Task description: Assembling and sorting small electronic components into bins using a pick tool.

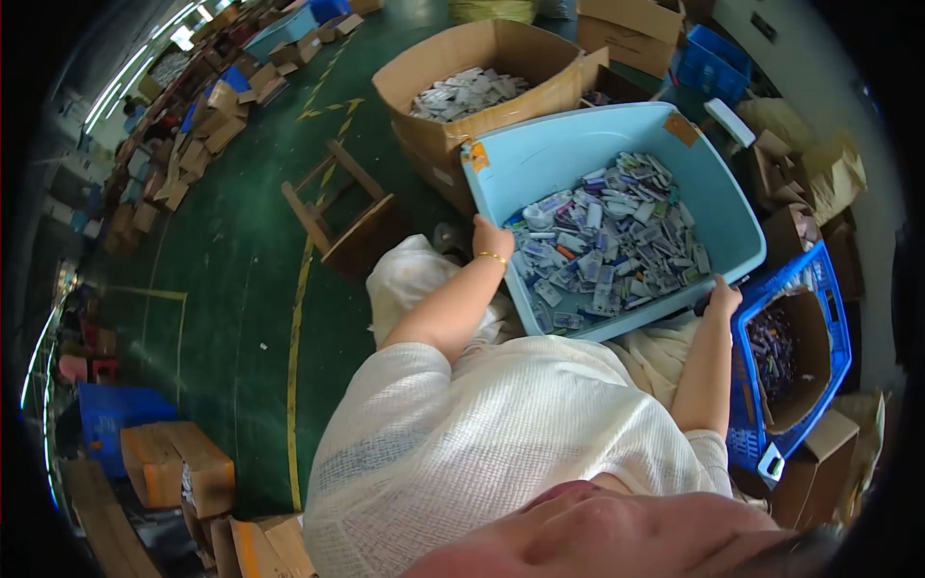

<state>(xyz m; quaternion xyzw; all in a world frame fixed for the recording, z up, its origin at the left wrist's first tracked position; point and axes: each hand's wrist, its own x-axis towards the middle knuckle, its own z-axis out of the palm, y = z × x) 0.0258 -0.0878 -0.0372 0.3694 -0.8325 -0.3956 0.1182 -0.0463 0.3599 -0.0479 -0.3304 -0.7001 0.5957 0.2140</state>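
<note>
A large light blue plastic tub (554, 144) stands in front of me, its near side close to my body. Inside lies a loose heap of small plastic pieces (617, 241), mostly clear, white and grey, with a few purple, green and orange ones. My left hand (492, 239), a yellow band at its wrist, is closed on the tub's left rim. At the near right corner, my right hand (723, 297) grips the rim too. Fingers of both hands are partly hidden behind the tub's edge.
A big cardboard box (424, 72) of white pieces stands beyond the tub. An overturned wooden stool (361, 226) is at left, near a white sack (409, 279). A blue crate (833, 318) holding dark pieces sits at right. More cardboard boxes (178, 458) stand lower left.
</note>
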